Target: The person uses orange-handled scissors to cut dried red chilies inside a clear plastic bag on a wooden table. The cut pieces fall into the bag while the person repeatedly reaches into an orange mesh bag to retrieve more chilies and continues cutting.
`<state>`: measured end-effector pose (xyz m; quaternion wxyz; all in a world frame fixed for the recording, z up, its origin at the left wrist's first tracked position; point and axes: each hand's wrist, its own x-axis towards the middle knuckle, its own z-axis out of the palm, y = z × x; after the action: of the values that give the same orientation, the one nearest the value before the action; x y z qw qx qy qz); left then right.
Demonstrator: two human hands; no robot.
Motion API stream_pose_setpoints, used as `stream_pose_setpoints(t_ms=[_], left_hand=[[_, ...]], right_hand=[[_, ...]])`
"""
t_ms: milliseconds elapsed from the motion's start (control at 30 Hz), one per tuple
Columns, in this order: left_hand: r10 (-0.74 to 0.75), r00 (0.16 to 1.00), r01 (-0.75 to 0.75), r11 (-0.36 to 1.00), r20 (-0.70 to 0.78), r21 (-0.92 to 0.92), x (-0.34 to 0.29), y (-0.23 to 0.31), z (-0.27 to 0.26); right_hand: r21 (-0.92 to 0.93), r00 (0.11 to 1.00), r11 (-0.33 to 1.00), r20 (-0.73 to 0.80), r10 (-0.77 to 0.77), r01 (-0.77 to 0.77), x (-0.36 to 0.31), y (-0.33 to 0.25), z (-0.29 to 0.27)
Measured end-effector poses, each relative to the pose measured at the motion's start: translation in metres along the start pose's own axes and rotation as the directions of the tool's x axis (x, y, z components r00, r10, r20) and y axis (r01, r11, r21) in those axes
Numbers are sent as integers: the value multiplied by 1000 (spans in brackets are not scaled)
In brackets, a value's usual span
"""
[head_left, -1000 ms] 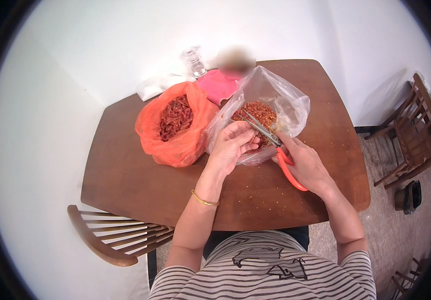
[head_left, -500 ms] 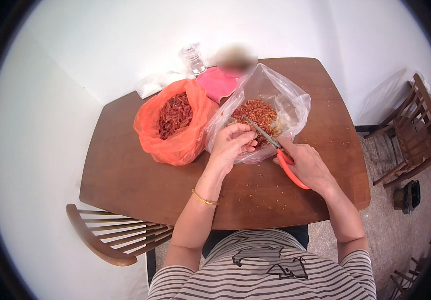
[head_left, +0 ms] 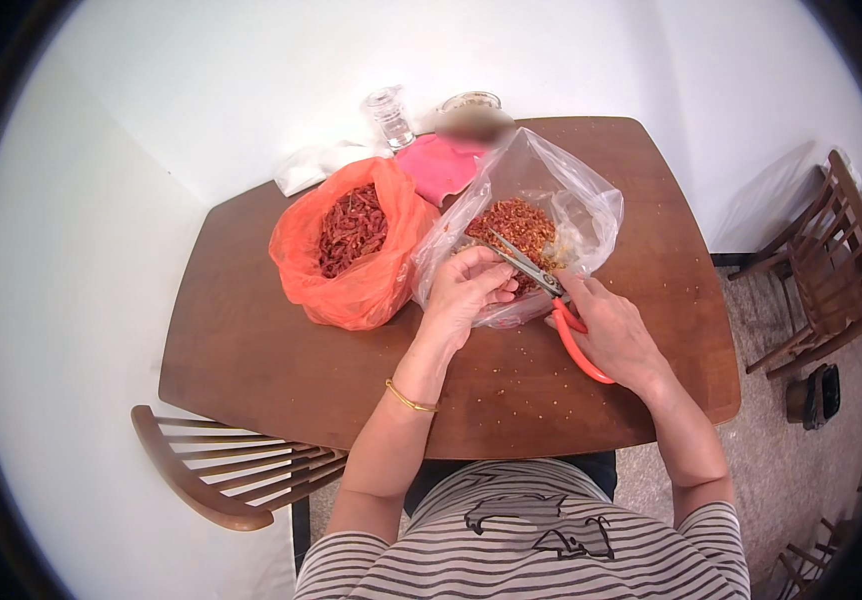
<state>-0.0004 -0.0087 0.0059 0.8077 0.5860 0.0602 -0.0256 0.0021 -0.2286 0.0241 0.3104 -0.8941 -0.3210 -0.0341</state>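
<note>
My right hand (head_left: pixel 606 325) grips a pair of scissors (head_left: pixel 571 345) with red handles and grey metal blades, which stand a little apart. The blades point up and left, over a clear plastic bag (head_left: pixel 596 195) of cut red chili flakes (head_left: pixel 513 225). Close to the blades, my left hand (head_left: pixel 466 290) has its fingers pinched together at the bag's near left side; what they hold is too small and hidden to make out. Left of it stands an open orange plastic bag (head_left: pixel 351 305) full of whole dried chilies (head_left: pixel 353 235).
Behind the bags, a pink cloth-like item (head_left: pixel 436 170), a clear glass (head_left: pixel 389 115) and white crumpled plastic (head_left: pixel 316 168) lie by the wall. Flakes dot the wooden table (head_left: pixel 251 350). One wooden chair (head_left: pixel 211 475) is at near left, another (head_left: pixel 836 255) at right, beside a dark bin (head_left: pixel 813 395).
The scissor blades have parted slightly, and the red handle in my right hand has shifted a little left. My left hand stays almost in place.
</note>
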Motion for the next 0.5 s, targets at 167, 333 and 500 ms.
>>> stream_pose_setpoints(t_ms=[167,333,500], left_hand=[[0,1000,0,1000,-17,4,1,-4,1],[-27,999,27,1000,-23,13,2,-8,-3],[-49,997,50,999,-57,20,2,-5,-2]], right_hand=[[-58,999,998,-25,-25,23,-3,-1,4],[-75,999,997,18,-33,34,-1,1,2],[-71,1000,997,19,-16,17,-1,2,4]])
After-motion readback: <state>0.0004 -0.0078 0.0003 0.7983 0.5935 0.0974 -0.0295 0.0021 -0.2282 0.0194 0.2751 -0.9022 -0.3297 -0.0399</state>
